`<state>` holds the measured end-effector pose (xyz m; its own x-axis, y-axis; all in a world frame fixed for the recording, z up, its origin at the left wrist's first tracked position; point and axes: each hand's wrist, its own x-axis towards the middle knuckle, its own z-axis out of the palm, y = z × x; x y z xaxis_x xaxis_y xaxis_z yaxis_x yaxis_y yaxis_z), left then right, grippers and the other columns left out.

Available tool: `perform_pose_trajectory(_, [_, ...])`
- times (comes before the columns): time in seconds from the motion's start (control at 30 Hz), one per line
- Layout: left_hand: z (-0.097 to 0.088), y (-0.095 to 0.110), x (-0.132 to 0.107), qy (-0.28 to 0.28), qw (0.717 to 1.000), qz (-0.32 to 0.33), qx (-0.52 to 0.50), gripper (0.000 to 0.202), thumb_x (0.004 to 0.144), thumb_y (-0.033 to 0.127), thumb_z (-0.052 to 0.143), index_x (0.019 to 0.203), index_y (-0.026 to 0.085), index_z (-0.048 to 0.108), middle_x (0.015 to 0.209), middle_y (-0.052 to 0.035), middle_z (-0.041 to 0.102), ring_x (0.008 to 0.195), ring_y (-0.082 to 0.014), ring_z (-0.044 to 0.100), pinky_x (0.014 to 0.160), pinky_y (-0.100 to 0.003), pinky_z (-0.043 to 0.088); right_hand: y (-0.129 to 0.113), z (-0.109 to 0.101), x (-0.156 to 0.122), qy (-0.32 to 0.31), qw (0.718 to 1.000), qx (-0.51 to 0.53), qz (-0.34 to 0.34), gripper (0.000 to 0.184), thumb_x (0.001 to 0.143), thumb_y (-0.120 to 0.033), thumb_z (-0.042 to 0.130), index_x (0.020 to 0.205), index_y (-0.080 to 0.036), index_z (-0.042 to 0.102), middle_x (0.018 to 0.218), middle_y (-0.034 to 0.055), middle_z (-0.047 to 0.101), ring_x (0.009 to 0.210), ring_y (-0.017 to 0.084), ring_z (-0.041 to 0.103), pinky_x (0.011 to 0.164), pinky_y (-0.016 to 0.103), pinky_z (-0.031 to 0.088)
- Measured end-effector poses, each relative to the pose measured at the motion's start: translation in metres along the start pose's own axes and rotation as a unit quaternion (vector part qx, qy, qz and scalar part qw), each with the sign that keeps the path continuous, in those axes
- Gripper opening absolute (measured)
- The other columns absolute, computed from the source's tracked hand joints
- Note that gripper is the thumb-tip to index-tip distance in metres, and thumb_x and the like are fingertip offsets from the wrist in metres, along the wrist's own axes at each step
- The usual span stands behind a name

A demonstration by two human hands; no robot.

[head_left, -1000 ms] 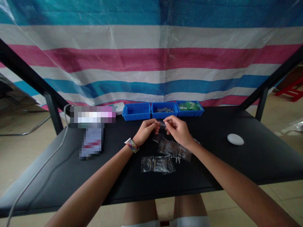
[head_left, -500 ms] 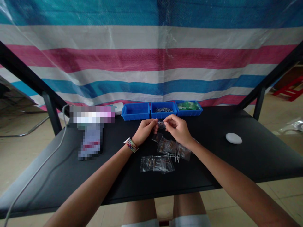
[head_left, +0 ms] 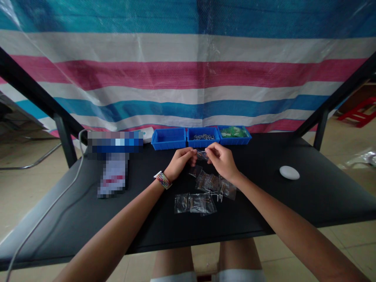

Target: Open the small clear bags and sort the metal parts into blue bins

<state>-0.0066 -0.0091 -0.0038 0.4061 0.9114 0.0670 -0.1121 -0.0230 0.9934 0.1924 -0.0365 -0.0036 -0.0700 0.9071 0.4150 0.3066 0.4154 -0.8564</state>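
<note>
My left hand (head_left: 182,159), with a patterned band at the wrist, is closed in a pinch at the middle of the black table. My right hand (head_left: 221,157) is pinched opposite it, a short gap away. A thin silvery rod (head_left: 201,151) spans the gap between the fingertips; its exact kind is too small to tell. Just below the fingers lies a small clear bag (head_left: 202,156). Nearer to me are several clear bags (head_left: 210,181) with small brownish pieces inside, more such bags (head_left: 194,203), and some loose silvery rods (head_left: 219,193).
At the back stand three blue bins: a left bin (head_left: 169,145), a middle bin (head_left: 202,144) holding small metal parts and a right bin (head_left: 235,140) holding green bags. A white oval object (head_left: 289,172) lies right. A cable (head_left: 55,196) crosses the left side, near a blurred-out item (head_left: 113,176).
My right hand has shifted slightly to the right, so the gap between the fingertips is a little wider. My left hand stays almost in place.
</note>
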Motion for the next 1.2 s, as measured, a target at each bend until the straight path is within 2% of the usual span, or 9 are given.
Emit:
perform_pose_trajectory(0.27, [-0.0008, -0.0016, 0.001, 0.001, 1.0, -0.004, -0.013, 0.041, 0.084, 0.052, 0.078, 0.073, 0.015, 0.063, 0.068, -0.0004, 0.061, 0.06, -0.0121, 0.057, 0.061, -0.025, 0.046, -0.0005, 0.0004, 0.0007, -0.01, 0.999, 0.034, 0.012, 0.036, 0.098, -0.057, 0.064, 0.087, -0.023, 0.062, 0.07, -0.0011, 0.063, 0.058, 0.016, 0.066, 0.057, 0.028, 0.05])
perform_pose_trajectory(0.63, [-0.0025, -0.0028, 0.0019, 0.0, 1.0, -0.006, -0.007, 0.043, 0.083, 0.054, 0.078, 0.074, 0.015, 0.062, 0.068, -0.0003, 0.061, 0.059, -0.0122, 0.058, 0.061, -0.026, 0.047, -0.004, 0.0002, -0.0003, -0.012, 0.999, 0.032, 0.014, 0.039, 0.096, -0.061, 0.064, 0.086, -0.023, 0.062, 0.071, -0.0002, 0.064, 0.059, 0.017, 0.066, 0.057, 0.028, 0.05])
perform_pose_trajectory(0.83, [-0.0016, -0.0004, 0.0006, -0.008, 1.0, 0.006, 0.022, 0.046, 0.089, 0.056, 0.072, 0.071, 0.015, 0.063, 0.064, -0.0009, 0.06, 0.058, -0.012, 0.056, 0.061, -0.025, 0.046, -0.0052, 0.0006, -0.0004, -0.012, 0.999, 0.033, 0.024, 0.044, 0.097, -0.062, 0.063, 0.078, -0.023, 0.058, 0.066, -0.001, 0.062, 0.056, 0.016, 0.064, 0.056, 0.028, 0.05])
perform_pose_trajectory(1.03, [-0.0009, -0.0005, 0.0011, 0.005, 1.0, 0.0, 0.003, 0.046, 0.086, 0.058, 0.074, 0.072, 0.015, 0.064, 0.066, -0.001, 0.061, 0.058, -0.0123, 0.057, 0.06, -0.026, 0.046, -0.0033, 0.0009, 0.0028, -0.019, 0.993, 0.103, 0.059, 0.036, 0.089, -0.057, 0.073, 0.085, -0.021, 0.066, 0.075, 0.0006, 0.068, 0.056, 0.014, 0.065, 0.054, 0.027, 0.051])
perform_pose_trajectory(1.2, [-0.0015, -0.0026, 0.0019, 0.006, 1.0, -0.008, -0.007, 0.046, 0.088, 0.058, 0.072, 0.072, 0.015, 0.064, 0.067, -0.0021, 0.061, 0.059, -0.013, 0.058, 0.06, -0.026, 0.047, 0.0031, 0.0, 0.0092, 0.033, 0.981, 0.16, 0.105, 0.026, 0.08, -0.043, 0.079, 0.084, -0.021, 0.065, 0.071, -0.0021, 0.066, 0.053, 0.014, 0.063, 0.052, 0.026, 0.052])
